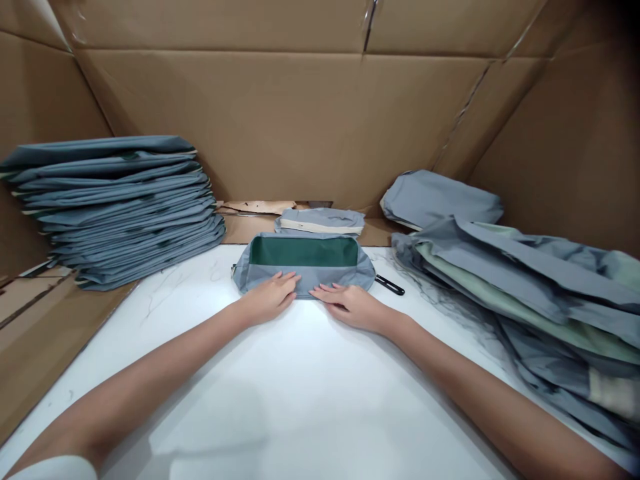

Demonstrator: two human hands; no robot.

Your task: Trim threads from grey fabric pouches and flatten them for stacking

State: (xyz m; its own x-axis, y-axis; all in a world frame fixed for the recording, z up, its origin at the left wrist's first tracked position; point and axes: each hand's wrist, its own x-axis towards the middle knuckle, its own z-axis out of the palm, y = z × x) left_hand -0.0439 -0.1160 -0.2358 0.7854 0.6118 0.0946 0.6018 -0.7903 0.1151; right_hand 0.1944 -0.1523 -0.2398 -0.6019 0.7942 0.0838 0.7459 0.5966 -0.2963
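Grey-blue pouch (304, 268), with a green panel (305, 251) across its upper front, lies near the far edge of the surface (290, 387), directly ahead of the person. The left hand (269, 297) and right hand (351, 305) lie on its lower front, fingers extended and slightly parted, not visibly gripping anything.

Uneven pressure from the two hands could skew the pouch or crease its fabric; a sideways pull could catch the black strap (391, 285) at its right end. The loose pile (525, 280) on the right looks likely to slump if an arm brushes it.

Counted: one pouch under the hands, one strap, one cream-edged bundle (323, 220) behind, one rounded bundle (443, 197) at back right, one tall stack (125, 213) at left and one loose pile; the layers in those last two are too overlapped to number.
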